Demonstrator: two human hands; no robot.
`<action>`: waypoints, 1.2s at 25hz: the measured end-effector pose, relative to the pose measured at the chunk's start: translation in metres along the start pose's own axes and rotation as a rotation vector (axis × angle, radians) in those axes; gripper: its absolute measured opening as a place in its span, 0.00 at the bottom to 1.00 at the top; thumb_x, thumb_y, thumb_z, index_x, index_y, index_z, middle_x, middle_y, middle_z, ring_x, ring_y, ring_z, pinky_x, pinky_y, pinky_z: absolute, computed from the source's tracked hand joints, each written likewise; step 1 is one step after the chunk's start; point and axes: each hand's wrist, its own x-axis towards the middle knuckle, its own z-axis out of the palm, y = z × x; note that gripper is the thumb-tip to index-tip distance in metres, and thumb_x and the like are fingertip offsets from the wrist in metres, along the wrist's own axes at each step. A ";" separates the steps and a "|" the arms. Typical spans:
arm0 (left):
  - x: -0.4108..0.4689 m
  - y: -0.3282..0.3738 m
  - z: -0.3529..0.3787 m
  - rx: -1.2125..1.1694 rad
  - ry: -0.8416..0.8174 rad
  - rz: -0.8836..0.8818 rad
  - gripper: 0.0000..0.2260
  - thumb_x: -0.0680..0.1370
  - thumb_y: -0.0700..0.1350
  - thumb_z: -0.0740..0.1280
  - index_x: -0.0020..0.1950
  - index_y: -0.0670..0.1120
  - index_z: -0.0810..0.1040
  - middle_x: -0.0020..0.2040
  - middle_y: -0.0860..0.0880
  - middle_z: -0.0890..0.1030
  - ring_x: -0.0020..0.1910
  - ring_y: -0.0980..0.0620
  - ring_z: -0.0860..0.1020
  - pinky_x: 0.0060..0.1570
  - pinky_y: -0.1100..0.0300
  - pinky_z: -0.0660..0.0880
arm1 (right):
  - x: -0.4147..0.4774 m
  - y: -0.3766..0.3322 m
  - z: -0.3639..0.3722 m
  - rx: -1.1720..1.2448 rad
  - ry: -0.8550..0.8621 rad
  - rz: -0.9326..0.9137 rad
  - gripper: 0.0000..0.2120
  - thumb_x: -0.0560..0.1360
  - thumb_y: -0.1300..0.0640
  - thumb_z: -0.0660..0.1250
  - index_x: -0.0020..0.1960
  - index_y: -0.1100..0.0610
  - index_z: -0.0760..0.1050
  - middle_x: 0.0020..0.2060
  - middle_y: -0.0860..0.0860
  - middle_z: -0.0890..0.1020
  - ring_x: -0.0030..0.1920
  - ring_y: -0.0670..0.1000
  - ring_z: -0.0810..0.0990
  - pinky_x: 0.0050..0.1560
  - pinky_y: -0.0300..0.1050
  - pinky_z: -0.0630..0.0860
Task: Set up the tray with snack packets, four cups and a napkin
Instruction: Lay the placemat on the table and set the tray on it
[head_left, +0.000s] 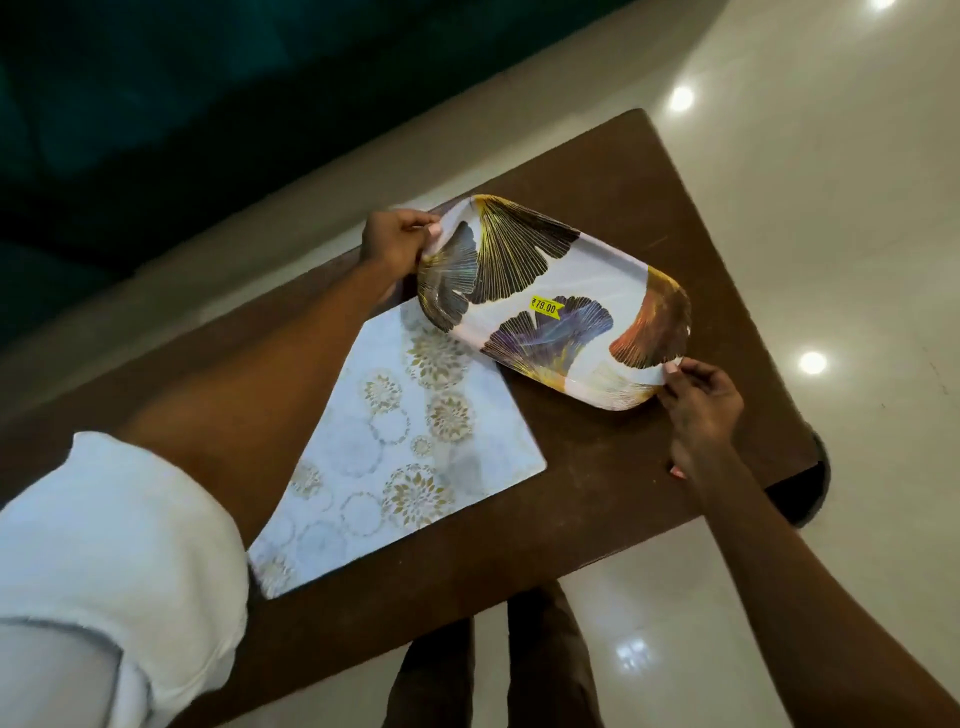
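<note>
A white tray (597, 291) printed with dark and gold fan-shaped leaves and a yellow price sticker is tilted over the brown table (623, 493). My left hand (395, 236) grips its far left rim. My right hand (698, 402) pinches its near right rim. The tray holds nothing. One edge of the tray lies over a white placemat (410, 457) with gold flower circles, flat on the table. No cups, snack packets or napkin are in view.
The small table stands on a glossy pale floor (831, 208) with light reflections. A dark teal sofa (156, 104) fills the upper left. My legs (493, 670) show below the table's near edge.
</note>
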 end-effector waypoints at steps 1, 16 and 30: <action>-0.016 -0.023 -0.028 -0.067 0.013 -0.054 0.12 0.80 0.38 0.71 0.62 0.37 0.83 0.54 0.38 0.84 0.47 0.46 0.80 0.53 0.47 0.81 | -0.006 0.001 0.011 -0.035 -0.055 -0.020 0.07 0.77 0.67 0.73 0.50 0.56 0.78 0.43 0.52 0.83 0.43 0.47 0.83 0.39 0.39 0.80; -0.228 -0.288 -0.222 -0.407 0.344 -0.389 0.15 0.81 0.36 0.69 0.67 0.38 0.79 0.51 0.42 0.82 0.44 0.49 0.81 0.47 0.51 0.84 | -0.129 0.064 0.174 -0.493 -0.576 -0.055 0.17 0.79 0.69 0.69 0.68 0.69 0.76 0.55 0.60 0.82 0.55 0.57 0.80 0.62 0.57 0.80; -0.231 -0.301 -0.191 -0.491 0.303 -0.382 0.15 0.80 0.36 0.71 0.66 0.36 0.79 0.50 0.44 0.83 0.43 0.53 0.81 0.42 0.59 0.82 | -0.113 0.074 0.148 -0.641 -0.466 -0.057 0.15 0.80 0.69 0.69 0.66 0.67 0.78 0.53 0.58 0.83 0.54 0.56 0.82 0.55 0.52 0.82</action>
